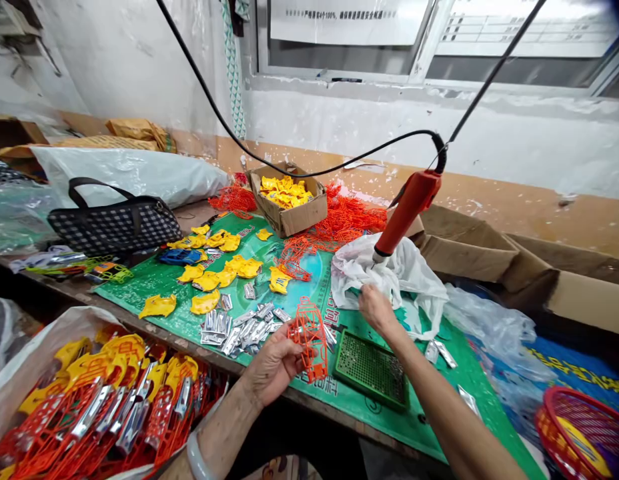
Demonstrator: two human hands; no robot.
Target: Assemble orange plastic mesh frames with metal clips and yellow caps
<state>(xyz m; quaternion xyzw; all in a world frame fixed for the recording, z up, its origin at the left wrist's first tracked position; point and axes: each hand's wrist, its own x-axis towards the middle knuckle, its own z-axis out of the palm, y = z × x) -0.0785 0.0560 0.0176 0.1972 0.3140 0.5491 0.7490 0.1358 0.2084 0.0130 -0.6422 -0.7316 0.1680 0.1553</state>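
My left hand point(277, 367) pinches a red openwork plastic frame point(310, 337), shaped like a toy car's cage, above the table's front edge. At the edge of a crumpled white plastic bag point(354, 260), my right hand point(377, 308) is closed; whatever its fingers hold, if anything, is hidden. Just above that hand hangs a red electric screwdriver point(407, 213), its tip pointing down at the bag. Between my arms lies a green perforated tray point(372, 368) with tiny dark pieces in it. Shiny silver parts point(252, 330) are heaped left of the red frame.
Yellow plastic parts point(224, 273) lie scattered on the green sheet point(169, 277). Behind them stands a cardboard box point(302, 217) of yellow parts, amid piled red frames point(352, 217). A sack point(54, 327) of assembled pieces is at lower left, a red basket point(554, 427) at lower right.
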